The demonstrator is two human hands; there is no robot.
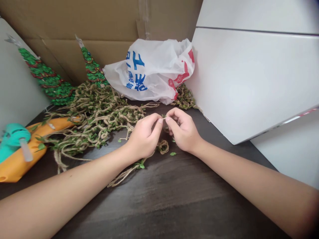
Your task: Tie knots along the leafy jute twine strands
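The left hand (144,139) and right hand (183,130) pinch a small green artificial leaf (163,116), fingertips pressed together. A coiled tan jute-twine loop (163,146) sits just below the grip; its twine tail (127,175) trails down-left, nearer the left hand, across the dark wood table (174,199).

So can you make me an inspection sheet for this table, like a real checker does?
Surface: dark wood-grain table.
Job's things: short leafy twine strand, small twine loop, loose green leaf, big heap of leafy jute twine.
Clutter: white plastic bag with blue and red print, orange plastic object, teal plastic part, two green-and-red sequinned cones.
Grippers: none; left hand and right hand both pinch the strand.
Cables: nothing seen.
Surroundings: cardboard sheet behind, white panels at right.
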